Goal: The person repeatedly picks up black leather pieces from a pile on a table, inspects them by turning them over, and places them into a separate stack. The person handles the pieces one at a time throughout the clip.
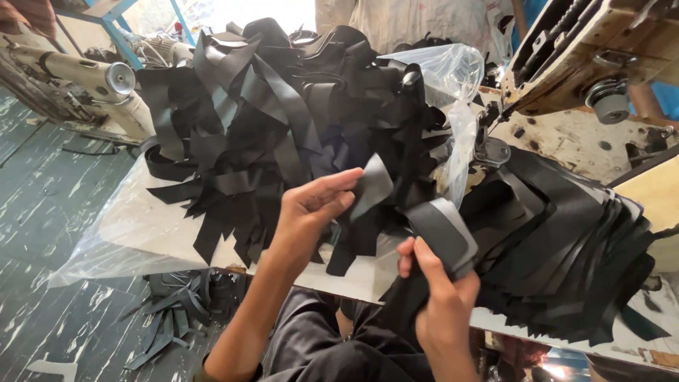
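**Sorting black cut pieces at a crowded sewing bench**

Pinching near the table edge, the right hand closes thumb and fingers on a folded grey-black piece, which rises from a dark strip hanging down toward the person's lap. Just left of it, the left hand grips a small grey cut piece between thumb and forefinger, the other fingers curled beneath. The two hands sit near each other, apart, above the edge of the table.

Right of the right hand lies a fanned stack of black pieces, spreading across the bench. Beyond the left hand a tall heap of black strips rests on a clear plastic sheet and blocks most of the tabletop behind it. A loose clear bag stands between the heap and the sewing machine at the upper right. More scraps lie on the green floor below, and another machine sits far left.
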